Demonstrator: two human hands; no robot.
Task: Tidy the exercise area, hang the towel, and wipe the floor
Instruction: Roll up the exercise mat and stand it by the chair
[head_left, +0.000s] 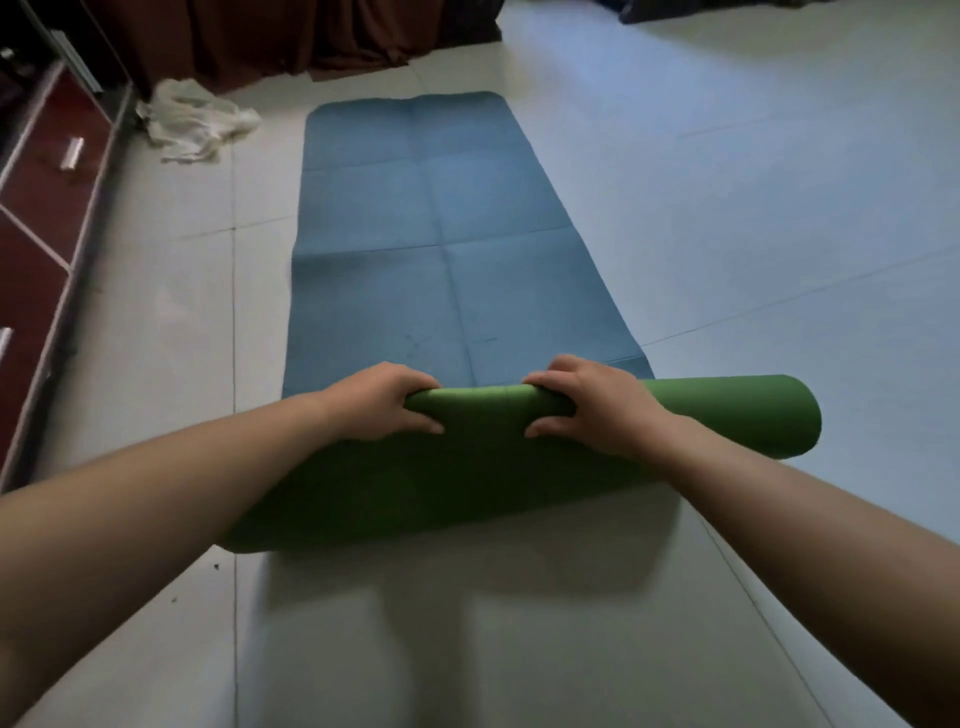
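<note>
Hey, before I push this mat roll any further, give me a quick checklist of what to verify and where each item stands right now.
1. Grip: left hand and right hand both curl over the green roll: ok.
2. Roll square to the mat: its right end juts past the edge of the blue mat, and its near side trails off to the left: not ok.
3. Path ahead: nothing lies on the flat blue part: ok.
4. Towel out of the way: crumpled on the floor, apart from the mat: ok.
5. Tightness of the roll: its core is hidden: cannot tell.
</note>
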